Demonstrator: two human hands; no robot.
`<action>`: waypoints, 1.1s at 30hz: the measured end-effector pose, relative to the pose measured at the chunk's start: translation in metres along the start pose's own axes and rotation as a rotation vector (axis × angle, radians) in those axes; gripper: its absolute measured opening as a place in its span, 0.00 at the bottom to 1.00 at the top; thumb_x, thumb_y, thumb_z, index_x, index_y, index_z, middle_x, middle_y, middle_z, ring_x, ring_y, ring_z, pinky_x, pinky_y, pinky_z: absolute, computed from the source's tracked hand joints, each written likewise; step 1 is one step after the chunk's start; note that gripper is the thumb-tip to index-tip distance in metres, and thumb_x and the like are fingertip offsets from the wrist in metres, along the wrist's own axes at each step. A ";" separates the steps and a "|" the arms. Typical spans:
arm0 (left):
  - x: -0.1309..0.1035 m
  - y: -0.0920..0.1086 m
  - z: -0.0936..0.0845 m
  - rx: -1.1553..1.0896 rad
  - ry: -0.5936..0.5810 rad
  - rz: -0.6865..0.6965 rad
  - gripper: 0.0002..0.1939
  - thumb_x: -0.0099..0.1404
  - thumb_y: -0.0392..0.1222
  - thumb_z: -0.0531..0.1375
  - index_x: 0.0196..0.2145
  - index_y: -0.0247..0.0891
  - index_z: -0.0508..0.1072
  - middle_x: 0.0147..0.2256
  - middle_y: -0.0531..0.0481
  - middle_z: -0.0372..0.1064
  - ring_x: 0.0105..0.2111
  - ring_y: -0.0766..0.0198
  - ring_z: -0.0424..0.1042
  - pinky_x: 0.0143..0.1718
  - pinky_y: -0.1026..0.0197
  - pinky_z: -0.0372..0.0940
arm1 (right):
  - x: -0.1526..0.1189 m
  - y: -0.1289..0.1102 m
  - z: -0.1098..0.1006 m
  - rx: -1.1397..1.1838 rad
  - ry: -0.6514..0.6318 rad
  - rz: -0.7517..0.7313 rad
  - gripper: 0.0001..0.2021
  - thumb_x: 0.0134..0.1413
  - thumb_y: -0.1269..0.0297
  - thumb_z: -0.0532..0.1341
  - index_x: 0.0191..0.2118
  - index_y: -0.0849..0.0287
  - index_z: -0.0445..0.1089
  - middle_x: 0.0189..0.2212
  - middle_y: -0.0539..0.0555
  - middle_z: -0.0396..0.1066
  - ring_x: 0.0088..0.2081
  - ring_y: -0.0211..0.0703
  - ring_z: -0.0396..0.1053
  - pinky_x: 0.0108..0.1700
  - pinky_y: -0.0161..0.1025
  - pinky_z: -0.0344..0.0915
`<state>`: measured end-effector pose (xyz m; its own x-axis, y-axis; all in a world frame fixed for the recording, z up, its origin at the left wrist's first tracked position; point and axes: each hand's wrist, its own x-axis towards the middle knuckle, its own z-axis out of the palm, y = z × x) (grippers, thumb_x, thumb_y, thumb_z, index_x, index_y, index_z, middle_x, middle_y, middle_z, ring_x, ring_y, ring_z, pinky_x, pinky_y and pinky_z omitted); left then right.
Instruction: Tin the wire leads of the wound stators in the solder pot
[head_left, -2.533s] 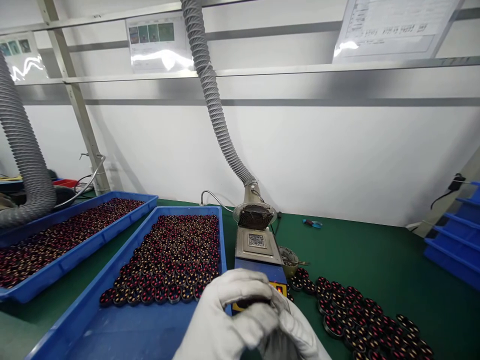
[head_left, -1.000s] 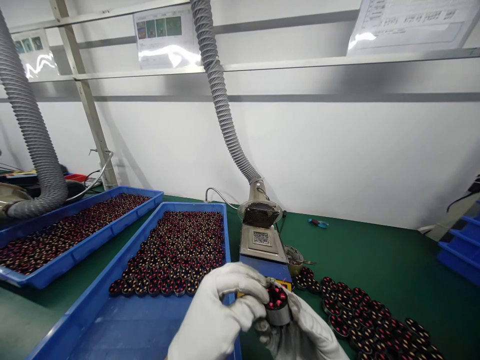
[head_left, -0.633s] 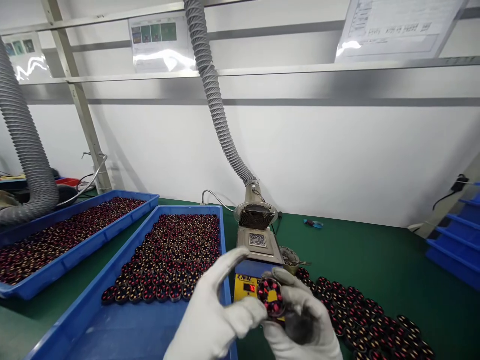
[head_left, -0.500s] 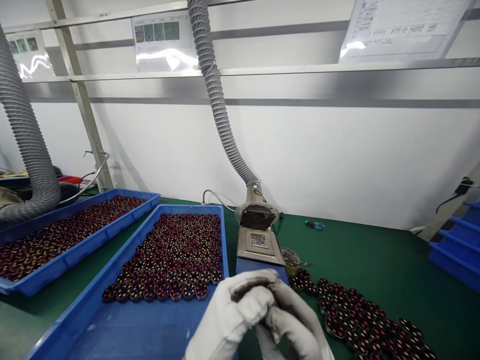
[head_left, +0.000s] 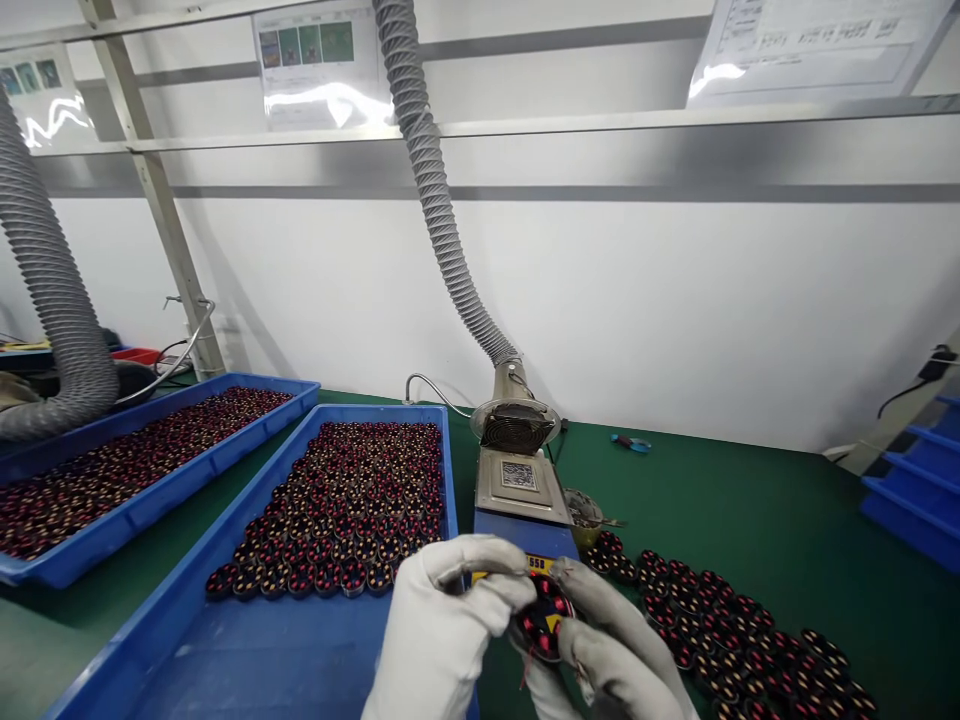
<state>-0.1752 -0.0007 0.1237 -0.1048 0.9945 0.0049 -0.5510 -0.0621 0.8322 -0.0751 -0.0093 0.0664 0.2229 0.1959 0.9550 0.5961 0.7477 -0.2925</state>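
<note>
My left hand (head_left: pixel 442 620), in a white glove, pinches the left edge of a small round motor stator (head_left: pixel 541 618) with red windings and thin wires hanging from it. My right hand (head_left: pixel 619 645), in a stained glove, grips the same stator from the right and below. Something dark shows under the right fingers, too hidden to name. Just beyond both hands stands a blue machine with a steel top (head_left: pixel 521 490) and a yellow label. Right of my right hand, several more stators (head_left: pixel 720 620) lie grouped on the green mat.
A blue tray (head_left: pixel 247 640) with rows of stators is at left, a second blue tray (head_left: pixel 150 510) farther left. Behind the machine a grey duct hose (head_left: pixel 442 220) hangs down. A small pot (head_left: pixel 583 510), pliers (head_left: pixel 630 442) and blue bins (head_left: pixel 911 510) are at right.
My hands have moved slightly apart, and the right hand has shifted right. The stator between them, mostly hidden before, now shows its face and wires. The view has tilted slightly.
</note>
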 end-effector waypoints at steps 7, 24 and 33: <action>-0.005 0.009 -0.007 -0.046 0.054 0.056 0.14 0.35 0.26 0.62 0.22 0.39 0.79 0.23 0.50 0.76 0.18 0.70 0.67 0.21 0.71 0.62 | -0.005 0.002 0.001 0.044 0.010 0.039 0.12 0.41 0.78 0.63 0.35 0.58 0.68 0.38 0.55 0.72 0.36 0.45 0.73 0.39 0.44 0.73; -0.009 0.014 0.002 0.297 -0.106 -0.044 0.08 0.39 0.33 0.60 0.21 0.36 0.79 0.26 0.47 0.76 0.29 0.60 0.73 0.30 0.65 0.66 | -0.010 -0.002 0.004 0.065 -0.049 0.064 0.14 0.41 0.78 0.62 0.35 0.56 0.68 0.39 0.54 0.72 0.36 0.46 0.73 0.37 0.44 0.73; 0.010 0.009 -0.040 -0.073 0.057 0.156 0.07 0.49 0.40 0.65 0.29 0.40 0.79 0.35 0.49 0.77 0.39 0.62 0.73 0.42 0.66 0.66 | -0.003 -0.004 -0.001 0.158 -0.100 0.304 0.15 0.42 0.78 0.64 0.36 0.54 0.66 0.40 0.53 0.67 0.40 0.39 0.70 0.38 0.33 0.69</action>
<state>-0.2144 0.0051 0.1085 -0.2394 0.9660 0.0974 -0.5829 -0.2233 0.7813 -0.0780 -0.0135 0.0643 0.2904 0.4802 0.8277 0.3854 0.7330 -0.5605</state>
